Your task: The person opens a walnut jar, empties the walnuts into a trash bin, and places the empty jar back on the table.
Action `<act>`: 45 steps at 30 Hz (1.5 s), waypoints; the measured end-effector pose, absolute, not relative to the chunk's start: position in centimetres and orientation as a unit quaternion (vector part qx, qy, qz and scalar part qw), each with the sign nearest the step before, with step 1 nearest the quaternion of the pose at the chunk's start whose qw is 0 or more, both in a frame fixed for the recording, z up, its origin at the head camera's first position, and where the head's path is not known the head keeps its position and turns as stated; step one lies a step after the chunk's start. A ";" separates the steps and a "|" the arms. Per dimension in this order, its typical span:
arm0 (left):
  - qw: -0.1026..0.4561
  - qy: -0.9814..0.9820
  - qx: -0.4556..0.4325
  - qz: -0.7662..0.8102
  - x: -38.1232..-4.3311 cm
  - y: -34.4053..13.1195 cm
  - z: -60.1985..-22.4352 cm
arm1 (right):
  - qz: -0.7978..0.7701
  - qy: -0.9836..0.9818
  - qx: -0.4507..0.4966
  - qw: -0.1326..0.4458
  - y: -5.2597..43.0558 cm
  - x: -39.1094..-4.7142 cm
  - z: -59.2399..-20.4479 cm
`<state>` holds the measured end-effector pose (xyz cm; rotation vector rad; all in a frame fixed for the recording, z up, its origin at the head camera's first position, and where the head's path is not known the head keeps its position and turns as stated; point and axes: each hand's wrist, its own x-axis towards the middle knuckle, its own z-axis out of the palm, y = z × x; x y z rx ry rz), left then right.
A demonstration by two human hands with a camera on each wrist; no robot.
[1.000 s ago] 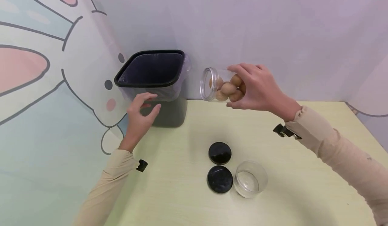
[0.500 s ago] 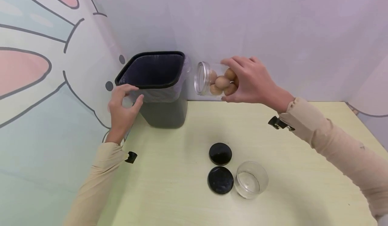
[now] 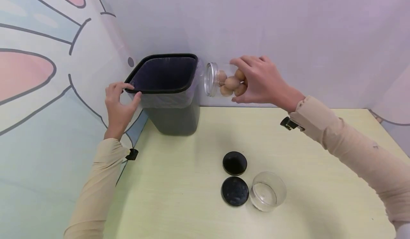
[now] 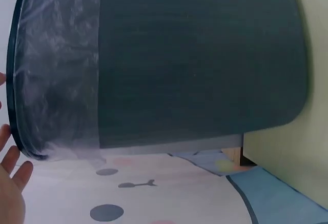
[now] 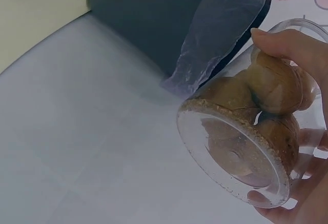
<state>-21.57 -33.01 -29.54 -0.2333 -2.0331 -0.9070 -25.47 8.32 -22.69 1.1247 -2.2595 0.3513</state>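
My right hand (image 3: 261, 82) grips a clear plastic jar (image 3: 212, 79) by its base end. The jar lies on its side in the air, its uncapped mouth facing left, just right of the bin. Several round brown balls (image 5: 277, 83), rather like nuts, sit inside; crumbs cling to the jar's bottom. A dark grey trash bin (image 3: 173, 119) with a black rim and a clear liner bag stands at the back left. At its front left corner, my left hand (image 3: 118, 105) has fingers and thumb spread about the rim; whether they touch it I cannot tell.
Two black round lids (image 3: 235, 163) lie on the pale wooden table (image 3: 166, 203). Beside the nearer lid stands a clear round container (image 3: 268, 192). A wall with a rabbit picture (image 3: 35, 125) closes off the left, and a pale wall (image 3: 288, 25) the back.
My left hand has moved left and up to the bin's front left corner. The right hand has brought the jar left and slightly up, closer to the bin; the balls remain inside.
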 end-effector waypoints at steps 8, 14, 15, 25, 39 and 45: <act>0.419 -0.824 -0.094 -0.371 -21.8 -33.1 -29.6 | 0.109 -0.848 0.431 0.288 7.2 -26.3 -22.3; 0.429 -0.813 -0.109 -0.379 -19.9 -31.0 -28.3 | 0.095 -0.845 0.440 0.288 6.3 -26.9 -21.7; 0.429 -0.812 -0.110 -0.381 -19.7 -30.8 -28.1 | 0.092 -0.845 0.441 0.288 6.2 -26.9 -21.6; 0.445 -0.801 -0.129 -0.380 -19.8 -30.8 -28.4 | 0.064 -0.837 0.448 0.307 4.8 -27.6 -20.5; 0.451 -0.795 -0.128 -0.384 -20.0 -30.7 -28.8 | 0.030 -0.848 0.438 0.299 2.7 -27.7 -18.9; 0.456 -0.794 -0.134 -0.380 -20.1 -30.9 -28.8 | 0.018 -0.849 0.437 0.296 1.9 -27.9 -18.5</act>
